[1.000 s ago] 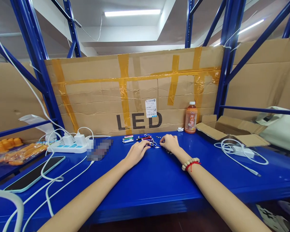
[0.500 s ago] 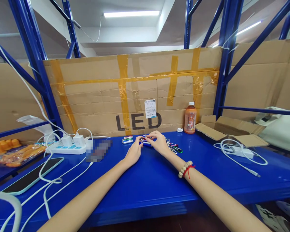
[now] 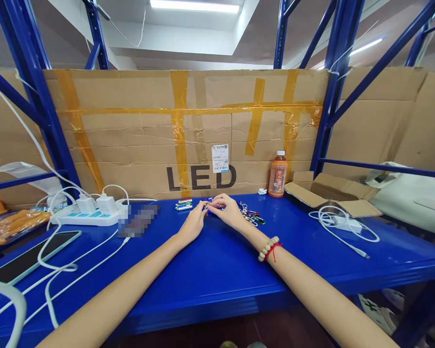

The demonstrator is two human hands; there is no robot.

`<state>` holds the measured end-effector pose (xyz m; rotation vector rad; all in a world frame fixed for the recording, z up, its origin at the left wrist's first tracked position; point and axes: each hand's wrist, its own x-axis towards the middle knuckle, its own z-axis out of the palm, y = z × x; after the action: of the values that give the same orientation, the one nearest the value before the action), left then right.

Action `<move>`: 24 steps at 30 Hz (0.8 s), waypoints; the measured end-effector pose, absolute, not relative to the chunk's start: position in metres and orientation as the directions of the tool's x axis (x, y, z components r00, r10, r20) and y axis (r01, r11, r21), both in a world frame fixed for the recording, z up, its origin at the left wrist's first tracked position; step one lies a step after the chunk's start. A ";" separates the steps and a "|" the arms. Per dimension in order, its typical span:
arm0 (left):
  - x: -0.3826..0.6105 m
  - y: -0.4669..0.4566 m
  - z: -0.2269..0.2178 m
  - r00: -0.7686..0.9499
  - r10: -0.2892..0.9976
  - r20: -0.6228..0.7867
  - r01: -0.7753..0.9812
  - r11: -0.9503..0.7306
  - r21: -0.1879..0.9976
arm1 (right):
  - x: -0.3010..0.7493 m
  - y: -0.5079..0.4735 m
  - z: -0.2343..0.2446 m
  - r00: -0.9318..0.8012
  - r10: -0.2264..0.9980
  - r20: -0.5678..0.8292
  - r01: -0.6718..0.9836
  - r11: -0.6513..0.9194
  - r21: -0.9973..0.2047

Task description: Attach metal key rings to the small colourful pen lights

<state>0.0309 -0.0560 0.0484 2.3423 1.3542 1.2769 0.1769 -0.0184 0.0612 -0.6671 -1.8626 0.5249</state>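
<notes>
My left hand (image 3: 194, 223) and my right hand (image 3: 227, 211) meet fingertip to fingertip over the middle of the blue table. Both sets of fingers pinch a small shiny item, mostly covered and too small to name. Something blue shows just behind the fingers. Left of my left hand lies a small row of slim colored metallic sticks (image 3: 183, 205). Beside my right wrist is a loose heap of key rings and colored carabiner clips (image 3: 254, 217), red and green among them. A beaded bracelet (image 3: 268, 248) with red string circles my right wrist.
At left, a white power strip (image 3: 89, 216) holds plugs, with white cables trailing past a phone (image 3: 36, 253). A bottle (image 3: 277, 175), an open cardboard box (image 3: 333, 193) and a coiled cable with charger (image 3: 342, 224) stand at right. Cardboard (image 3: 141, 145) walls the back.
The whole view has shifted slightly, so things sit a little further left and higher. My hands stay together, fingertips still pinched at the same spot on the table.
</notes>
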 end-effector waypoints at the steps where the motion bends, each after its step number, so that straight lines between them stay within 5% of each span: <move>1: 0.031 -0.056 0.048 0.230 0.768 0.598 0.639 -0.582 0.503 | 0.177 -0.019 0.061 -0.305 0.665 0.682 0.204 0.745 -0.635; 15: 0.037 -0.071 0.060 0.188 0.885 0.426 0.781 -0.398 0.482 | 0.187 -0.006 0.063 -0.253 0.795 0.552 0.288 0.606 -0.741; 24: 0.039 -0.078 0.065 0.212 0.892 0.399 0.799 -0.393 0.455 | 0.219 0.012 0.062 -0.228 0.802 0.552 0.769 0.496 -0.403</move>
<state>0.0395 -0.0785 0.0654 2.3243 1.6376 0.9302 0.2192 0.0122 0.0617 -1.2890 -2.0127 0.0578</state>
